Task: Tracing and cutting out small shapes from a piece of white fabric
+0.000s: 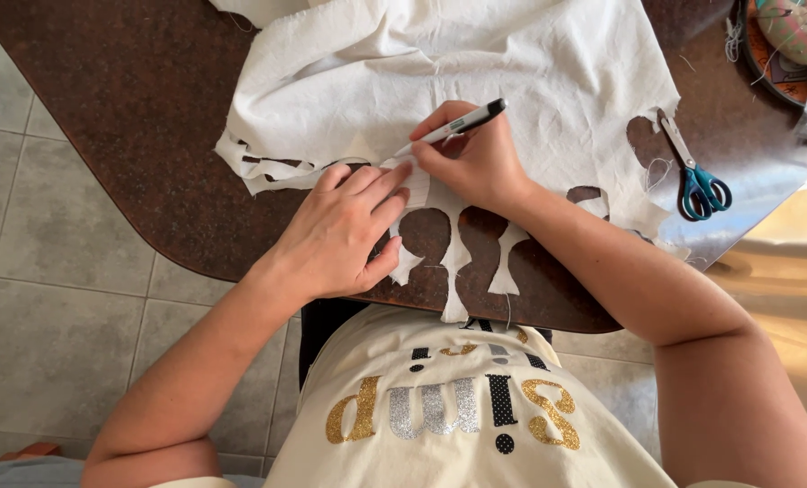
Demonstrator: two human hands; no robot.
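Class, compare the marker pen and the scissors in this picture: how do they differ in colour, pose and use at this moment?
The marker pen is white with a black cap end; the scissors have teal handles and metal blades. The pen is gripped in the right hand, tilted with its tip on the white cloth; the scissors lie flat and untouched on the brown table. The pen is above the cloth, the scissors beside its cut edge. Both are slim hand tools.

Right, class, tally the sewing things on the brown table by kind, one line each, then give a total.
White fabric sheet: 1
Marker pen, in the right hand: 1
Scissors with teal handles: 1
Total: 3
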